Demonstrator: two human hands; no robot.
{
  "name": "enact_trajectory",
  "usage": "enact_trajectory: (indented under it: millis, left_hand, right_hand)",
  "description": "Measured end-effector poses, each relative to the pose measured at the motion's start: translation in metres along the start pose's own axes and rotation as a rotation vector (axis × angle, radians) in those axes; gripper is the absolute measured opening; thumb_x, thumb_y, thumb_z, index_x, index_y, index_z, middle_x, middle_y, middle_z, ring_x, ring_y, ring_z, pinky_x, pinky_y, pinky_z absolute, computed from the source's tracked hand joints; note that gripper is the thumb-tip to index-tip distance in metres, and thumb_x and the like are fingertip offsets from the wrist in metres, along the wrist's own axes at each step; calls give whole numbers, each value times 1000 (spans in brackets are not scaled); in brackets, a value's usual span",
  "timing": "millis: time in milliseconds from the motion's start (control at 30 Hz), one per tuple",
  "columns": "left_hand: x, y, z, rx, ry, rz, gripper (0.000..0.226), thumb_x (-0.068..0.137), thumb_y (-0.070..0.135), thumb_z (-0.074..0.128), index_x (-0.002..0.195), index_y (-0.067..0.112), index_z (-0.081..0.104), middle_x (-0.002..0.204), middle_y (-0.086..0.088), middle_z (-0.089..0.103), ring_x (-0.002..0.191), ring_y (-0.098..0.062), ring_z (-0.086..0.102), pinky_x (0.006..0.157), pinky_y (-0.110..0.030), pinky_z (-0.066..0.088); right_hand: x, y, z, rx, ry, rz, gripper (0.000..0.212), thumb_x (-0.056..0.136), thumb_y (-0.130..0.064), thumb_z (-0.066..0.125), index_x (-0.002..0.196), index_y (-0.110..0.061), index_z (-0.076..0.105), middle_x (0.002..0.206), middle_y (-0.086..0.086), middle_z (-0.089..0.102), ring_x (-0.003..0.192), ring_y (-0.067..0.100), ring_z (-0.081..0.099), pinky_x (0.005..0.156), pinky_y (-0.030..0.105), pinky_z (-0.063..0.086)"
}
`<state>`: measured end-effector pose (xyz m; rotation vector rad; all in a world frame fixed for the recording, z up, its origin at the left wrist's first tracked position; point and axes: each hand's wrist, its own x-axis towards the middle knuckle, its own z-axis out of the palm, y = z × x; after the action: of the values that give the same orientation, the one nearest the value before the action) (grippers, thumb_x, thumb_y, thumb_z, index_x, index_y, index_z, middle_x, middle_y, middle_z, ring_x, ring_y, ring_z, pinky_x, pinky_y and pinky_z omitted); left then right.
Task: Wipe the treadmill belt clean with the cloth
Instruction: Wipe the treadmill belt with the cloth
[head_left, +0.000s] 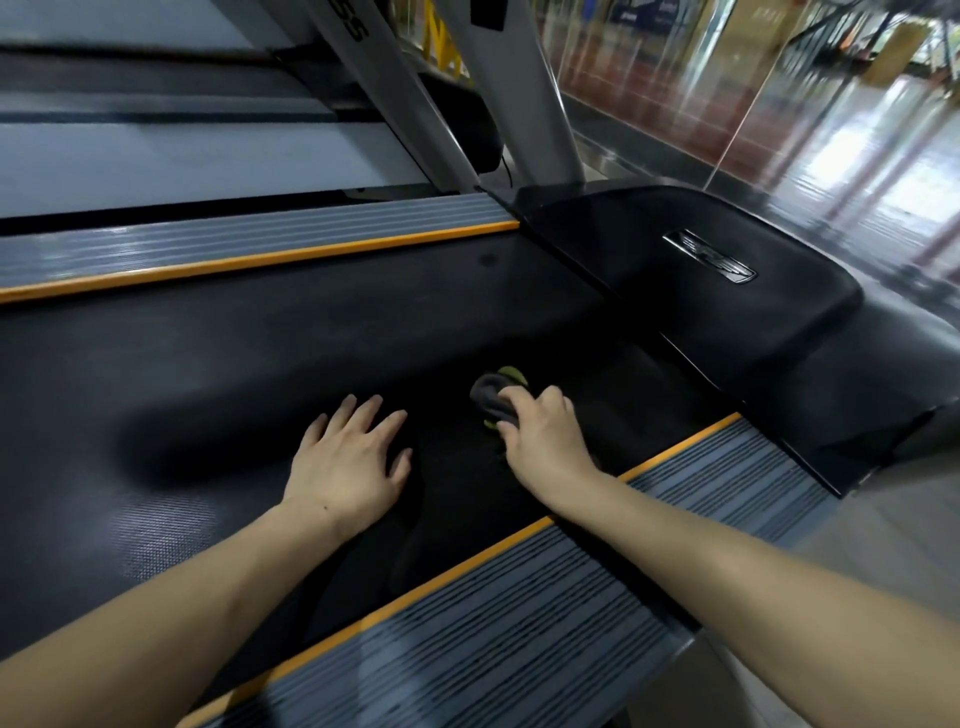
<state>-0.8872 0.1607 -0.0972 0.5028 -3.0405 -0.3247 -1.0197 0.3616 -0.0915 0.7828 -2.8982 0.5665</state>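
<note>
Cloth (493, 397), dark grey with a yellow-green edge, sits bunched on the black treadmill belt (260, 364) right of the frame's centre, tucked under and just ahead of the curled fingers (524, 402) of the right hand (545, 431), which close around it with the thumb at its near side. Left hand (348, 457) lies flat on the belt just left of it, fingers spread and gripping nothing, apart from the cloth. Grey ribbed side rails (519, 623) with orange trim border the belt, and the black motor cover (701, 291) lies at upper right.
</note>
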Motion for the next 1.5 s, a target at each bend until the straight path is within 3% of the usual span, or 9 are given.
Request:
enact_trajectory:
  millis: [300, 467, 667, 900, 1133, 1233, 1300, 1400, 1500]
  left_hand:
    - [38, -27, -2, -58, 34, -101, 58, 99, 52, 37, 154, 35, 30, 165, 2, 19, 154, -22, 7, 124, -46, 14]
    - [67, -64, -9, -92, 8, -179, 58, 100, 52, 35, 155, 37, 26, 167, 2, 13, 154, -23, 4, 124, -46, 12]
    - [101, -129, -17, 11, 81, -176, 54, 99, 49, 36, 151, 37, 34, 164, 1, 25, 152, -26, 15, 121, -46, 21]
    - [108, -194, -30, 15, 93, -268, 49, 98, 47, 39, 146, 38, 40, 161, 4, 30, 151, -26, 18, 120, -47, 22]
    - [85, -231, -37, 1, 124, -377, 43, 96, 49, 41, 136, 38, 49, 154, 4, 39, 147, -26, 26, 116, -48, 28]
    - [72, -247, -41, -13, 129, -363, 42, 96, 47, 43, 136, 36, 51, 152, 4, 42, 146, -25, 29, 116, -47, 30]
    - [64, -255, -45, 3, 113, -331, 46, 97, 48, 41, 141, 37, 48, 155, 5, 39, 148, -24, 27, 117, -46, 29]
    - [58, -261, -48, 11, 98, -328, 49, 97, 53, 38, 145, 41, 43, 159, 7, 33, 150, -21, 23, 118, -48, 26]
    - [58, -263, -46, -6, 77, -319, 50, 98, 54, 38, 147, 42, 40, 161, 9, 29, 151, -19, 20, 119, -48, 23]
  right_hand:
    - [78, -32, 36, 43, 48, 8, 39, 100, -27, 54, 138, -23, 52, 122, 18, 47, 117, 34, 43, 104, 39, 40]
    - [139, -56, 59, 41, 51, 13, 33, 99, -28, 52, 132, -24, 57, 119, 14, 45, 112, 33, 44, 96, 36, 46]
    - [221, -94, 90, 17, 72, 1, 31, 98, -29, 53, 127, -24, 60, 122, 15, 48, 113, 36, 46, 100, 39, 41]
    - [277, -137, 109, 62, 21, 179, 33, 97, -28, 53, 130, -28, 59, 129, 15, 44, 122, 36, 42, 104, 44, 40]
    - [199, -281, 158, 151, -75, -302, 30, 97, -28, 55, 125, -26, 63, 119, 15, 48, 113, 37, 45, 98, 43, 42]
    - [207, -267, 154, 115, -75, -407, 30, 94, -30, 54, 122, -31, 64, 110, 12, 47, 108, 37, 47, 95, 47, 48]
    - [233, -227, 142, 29, -10, -321, 34, 91, -27, 56, 123, -34, 63, 108, 13, 47, 105, 39, 51, 93, 48, 50]
    - [262, -167, 118, -75, 95, -14, 34, 96, -32, 50, 129, -34, 61, 119, 15, 50, 115, 40, 49, 99, 45, 46]
    - [256, -175, 121, -36, 146, 159, 32, 97, -30, 50, 128, -30, 62, 126, 16, 50, 120, 38, 46, 101, 44, 40]
